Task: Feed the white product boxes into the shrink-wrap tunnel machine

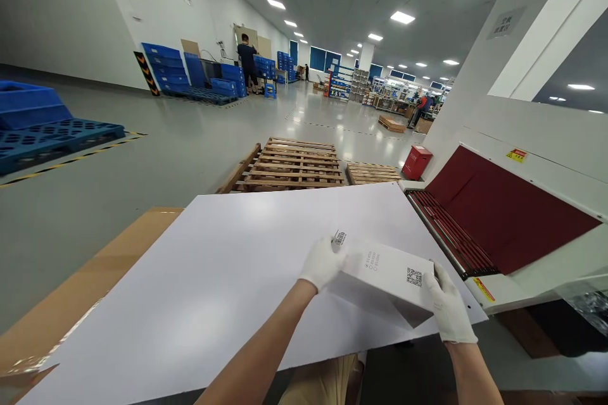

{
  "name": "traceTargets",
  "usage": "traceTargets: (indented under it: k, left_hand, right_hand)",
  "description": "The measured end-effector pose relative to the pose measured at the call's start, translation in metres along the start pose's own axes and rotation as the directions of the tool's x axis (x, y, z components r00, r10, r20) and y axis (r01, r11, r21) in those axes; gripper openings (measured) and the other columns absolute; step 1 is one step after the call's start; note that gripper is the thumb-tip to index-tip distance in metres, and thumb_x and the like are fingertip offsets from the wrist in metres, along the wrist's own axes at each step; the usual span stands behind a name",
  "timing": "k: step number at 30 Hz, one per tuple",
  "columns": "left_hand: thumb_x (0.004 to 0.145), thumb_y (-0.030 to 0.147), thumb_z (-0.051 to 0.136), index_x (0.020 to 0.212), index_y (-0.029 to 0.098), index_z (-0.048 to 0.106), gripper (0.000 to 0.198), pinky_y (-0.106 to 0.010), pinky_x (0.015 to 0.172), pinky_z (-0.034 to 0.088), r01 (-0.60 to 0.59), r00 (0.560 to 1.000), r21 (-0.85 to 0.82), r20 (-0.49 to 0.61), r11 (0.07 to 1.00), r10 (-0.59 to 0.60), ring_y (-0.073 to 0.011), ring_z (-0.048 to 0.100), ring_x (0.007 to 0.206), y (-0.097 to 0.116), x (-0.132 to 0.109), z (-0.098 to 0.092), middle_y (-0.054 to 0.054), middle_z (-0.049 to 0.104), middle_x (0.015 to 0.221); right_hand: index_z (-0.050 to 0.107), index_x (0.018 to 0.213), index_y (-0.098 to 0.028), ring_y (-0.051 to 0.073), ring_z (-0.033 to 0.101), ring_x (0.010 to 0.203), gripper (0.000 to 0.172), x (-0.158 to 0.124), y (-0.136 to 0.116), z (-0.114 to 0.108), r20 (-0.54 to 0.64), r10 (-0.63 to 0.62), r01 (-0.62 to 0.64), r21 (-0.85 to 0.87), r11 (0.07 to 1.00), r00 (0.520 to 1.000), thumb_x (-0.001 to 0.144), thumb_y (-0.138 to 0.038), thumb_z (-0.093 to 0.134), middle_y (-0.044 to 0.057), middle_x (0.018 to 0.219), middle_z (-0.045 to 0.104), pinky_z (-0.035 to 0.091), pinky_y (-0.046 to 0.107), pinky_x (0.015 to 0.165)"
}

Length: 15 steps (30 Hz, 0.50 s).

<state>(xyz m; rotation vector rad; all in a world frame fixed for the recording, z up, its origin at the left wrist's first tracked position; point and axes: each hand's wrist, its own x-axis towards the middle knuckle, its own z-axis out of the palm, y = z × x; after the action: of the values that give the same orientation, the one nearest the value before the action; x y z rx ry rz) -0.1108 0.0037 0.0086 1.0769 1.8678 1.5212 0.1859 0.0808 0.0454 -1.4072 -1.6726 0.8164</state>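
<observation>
I have a white box [387, 278] between both gloved hands, low over the near right part of a big white sheet [213, 285] that covers my bench. My left hand [323, 262] is closed on the box's far left corner, thumb on top beside a small barcode label [339, 238]. My right hand [446, 310] grips the near right end, fingers wrapped over the edge by the QR code [414, 276]. The box sits tilted, its right end lifted a little off the sheet. Brown cardboard [95, 266] shows under the sheet on the left. To the right stands a machine with a dark red curtain [503, 215]. Wooden pallets [294, 164] lie on the floor beyond the sheet
</observation>
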Motion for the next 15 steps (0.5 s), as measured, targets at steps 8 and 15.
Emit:
traceTargets:
  k: [8,15]
  left_hand:
    - [0.082,0.048,0.070,0.100,0.016,0.075,0.037,-0.037,0.087,0.051,0.094,0.995,-0.312,0.069,0.946,-0.076,-0.0243,0.069,0.098,-0.032,0.017,-0.004,-0.009,0.077,0.102]
    - [0.083,0.057,0.076,0.114,0.016,0.074,0.052,-0.038,0.093,0.053,0.129,0.991,-0.348,0.065,0.929,-0.114,-0.0266,0.069,0.110,-0.038,0.006,-0.004,-0.011,0.077,0.114]
  right_hand:
    - [0.056,0.150,-0.013,0.032,0.061,0.133,0.075,0.003,0.003,-0.002,0.056,-0.035,0.041,-0.093,0.995,0.998,0.089,-0.058,0.050,0.017,0.144,0.066,0.049,0.046,0.115]
    - [0.066,0.137,-0.007,0.036,0.055,0.136,0.060,0.022,-0.040,0.004,0.191,-0.387,0.427,-0.532,0.731,0.902,0.089,-0.041,0.052,0.021,0.143,0.063,0.043,0.052,0.118]
